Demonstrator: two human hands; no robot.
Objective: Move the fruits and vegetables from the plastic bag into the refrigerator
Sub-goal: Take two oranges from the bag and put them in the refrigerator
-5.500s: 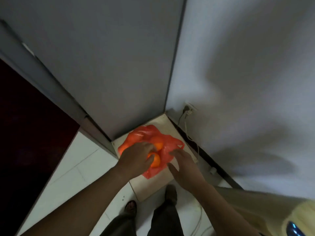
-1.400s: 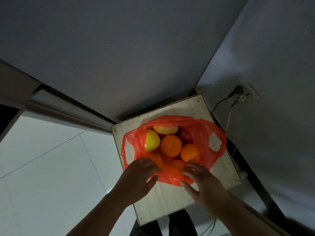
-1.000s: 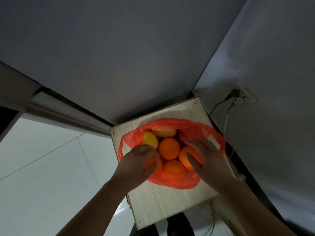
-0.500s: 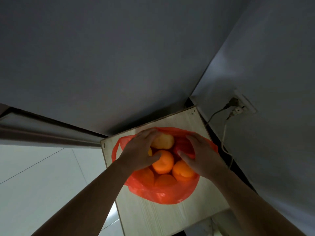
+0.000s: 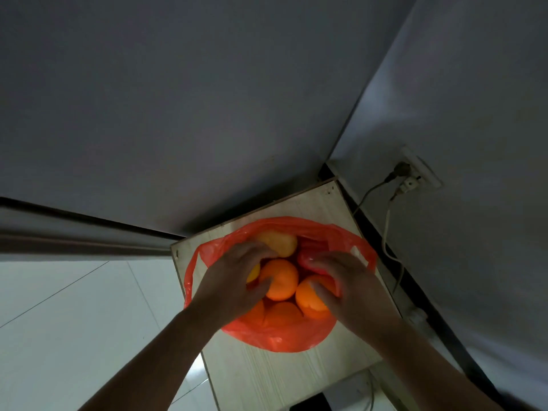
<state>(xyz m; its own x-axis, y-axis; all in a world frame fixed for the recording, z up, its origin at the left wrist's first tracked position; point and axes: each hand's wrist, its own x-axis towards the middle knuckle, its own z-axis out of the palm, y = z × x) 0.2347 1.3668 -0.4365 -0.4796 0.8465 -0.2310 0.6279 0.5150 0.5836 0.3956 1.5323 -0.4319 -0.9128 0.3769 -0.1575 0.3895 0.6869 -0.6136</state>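
Dim corner: grey walls (image 5: 207,99), white tiled floor (image 5: 74,321), wall socket (image 5: 421,176).

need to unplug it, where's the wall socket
Head view, upper right: the wall socket sits on the right-hand wall, just past the wooden board's far corner.

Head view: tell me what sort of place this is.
Probably a corner in a home: a wall socket with plugged-in cables, pale floor tiles, and a red plastic bag of fruit on a small wooden stand.

Your bag (image 5: 278,336) sits on the table (image 5: 284,378), which stands in the corner where two walls meet. Fruit (image 5: 280,278) lies in the bag. Your left hand (image 5: 234,280) and right hand (image 5: 350,283) reach in side by side. The socket (image 5: 421,173) is on the right wall.
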